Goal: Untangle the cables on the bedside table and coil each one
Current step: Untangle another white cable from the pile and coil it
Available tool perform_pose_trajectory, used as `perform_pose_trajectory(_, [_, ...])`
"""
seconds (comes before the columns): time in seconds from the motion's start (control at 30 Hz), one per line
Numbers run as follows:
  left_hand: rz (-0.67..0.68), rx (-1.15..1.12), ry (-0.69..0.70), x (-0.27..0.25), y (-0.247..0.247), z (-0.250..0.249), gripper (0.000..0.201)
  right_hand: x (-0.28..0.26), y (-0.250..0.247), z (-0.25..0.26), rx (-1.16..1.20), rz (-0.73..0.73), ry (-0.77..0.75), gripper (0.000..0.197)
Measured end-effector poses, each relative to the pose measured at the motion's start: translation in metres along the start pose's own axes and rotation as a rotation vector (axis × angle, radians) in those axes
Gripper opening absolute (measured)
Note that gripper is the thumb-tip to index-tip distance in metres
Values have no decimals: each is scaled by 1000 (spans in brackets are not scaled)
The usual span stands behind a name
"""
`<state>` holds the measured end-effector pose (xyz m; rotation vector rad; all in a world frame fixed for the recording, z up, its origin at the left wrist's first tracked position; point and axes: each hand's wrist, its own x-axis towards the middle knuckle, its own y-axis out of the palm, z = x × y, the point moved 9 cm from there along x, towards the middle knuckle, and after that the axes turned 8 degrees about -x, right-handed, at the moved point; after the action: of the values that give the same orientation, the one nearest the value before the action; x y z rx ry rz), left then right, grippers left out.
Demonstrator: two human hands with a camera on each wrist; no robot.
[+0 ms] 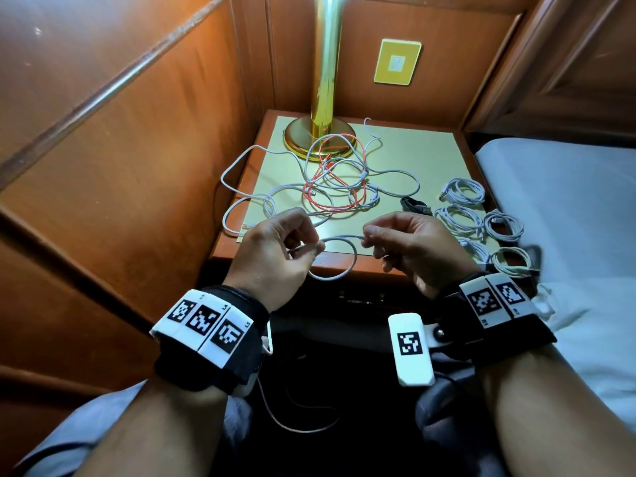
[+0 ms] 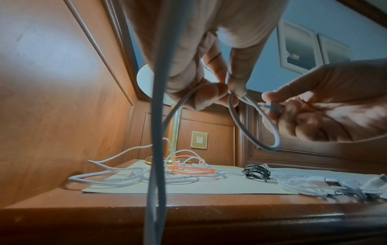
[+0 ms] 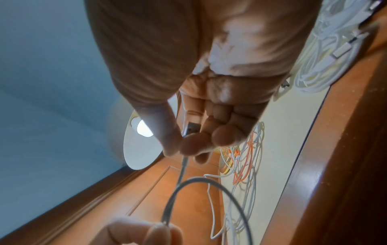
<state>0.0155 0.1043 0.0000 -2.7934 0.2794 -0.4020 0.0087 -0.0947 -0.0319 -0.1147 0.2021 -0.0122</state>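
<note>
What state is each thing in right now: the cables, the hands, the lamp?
White cable: held above the table edge, one loop formed.
Left hand: pinches the loop's crossing.
Right hand: pinches the cable near its plug end.
Tangled cables: white and orange, still knotted together.
Coiled white cables: finished, lying on the right.
Black cable: bundled beside them.
Lamp: lit.

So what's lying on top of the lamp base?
Loops of the red cable and a white cable from the tangle drape over the front of the lamp base. Whether they touch the base's far side, behind the stem, cannot be seen.
</note>
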Motion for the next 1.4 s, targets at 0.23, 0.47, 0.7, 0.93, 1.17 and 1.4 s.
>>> perform_pose_trajectory(0.23, [-100, -141, -57, 2, -2, 9, 20, -11, 20, 4, 112, 178, 44, 15])
perform_pose_trajectory(0.47, [-1, -333, -123, 0, 9, 8, 11, -4, 17, 9, -253, 68, -160, 35])
perform_pose_trajectory(0.7, [28, -539, -221, -3, 19, 7, 11, -2, 14, 10, -436, 5, -186, 24])
perform_pose_trajectory(0.93, [-22, -262, -19, -1, 9, 1, 11, -2, 20, 2, -449, 106, -113, 18])
perform_pose_trajectory(1.17, [64, -137, 65, 0, 13, -1, 9, -15, 41, -9, -215, 424, 79, 24])
perform_pose_trajectory(1.4, [49, -238, 61, 1, 8, -3, 6, -25, 49, -9, 144, 490, 226, 33])
